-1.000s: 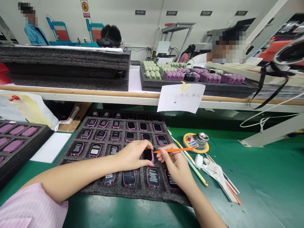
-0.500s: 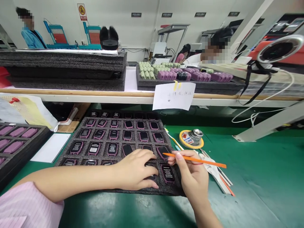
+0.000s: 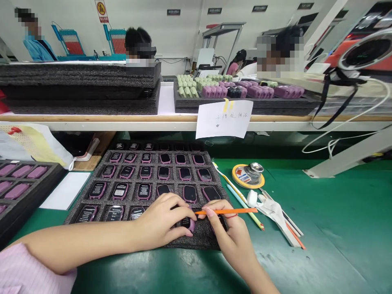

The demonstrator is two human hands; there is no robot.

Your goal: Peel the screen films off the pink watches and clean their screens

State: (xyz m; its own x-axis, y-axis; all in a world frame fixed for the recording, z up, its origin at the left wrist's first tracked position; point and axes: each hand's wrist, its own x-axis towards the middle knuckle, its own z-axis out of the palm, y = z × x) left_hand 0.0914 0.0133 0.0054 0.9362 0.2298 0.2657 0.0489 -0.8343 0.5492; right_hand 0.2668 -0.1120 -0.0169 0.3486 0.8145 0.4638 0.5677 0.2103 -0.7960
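My left hand reaches across the black foam tray, thumb and fingers closed around a purple-framed smartwatch in the front row. Part of that watch is hidden under the fingers. In my right hand is a slim orange pry stick, pinched between thumb and fingers. Its pointed end meets the left fingertips just above the watch; whether it touches the watch I cannot tell. Rows of similar watches sit in the tray's pockets, several with lit text, such as the one at front left.
Right of the tray lie toothbrushes, a dispenser bottle in a yellow-rimmed dish, and white tools. Another foam tray and white paper are at left. A shelf crosses behind, with people beyond.
My right hand has moved left with the pry stick, its tip now at my left fingers. My left hand has shifted slightly left, with the watch between its fingers. The view has shifted slightly.
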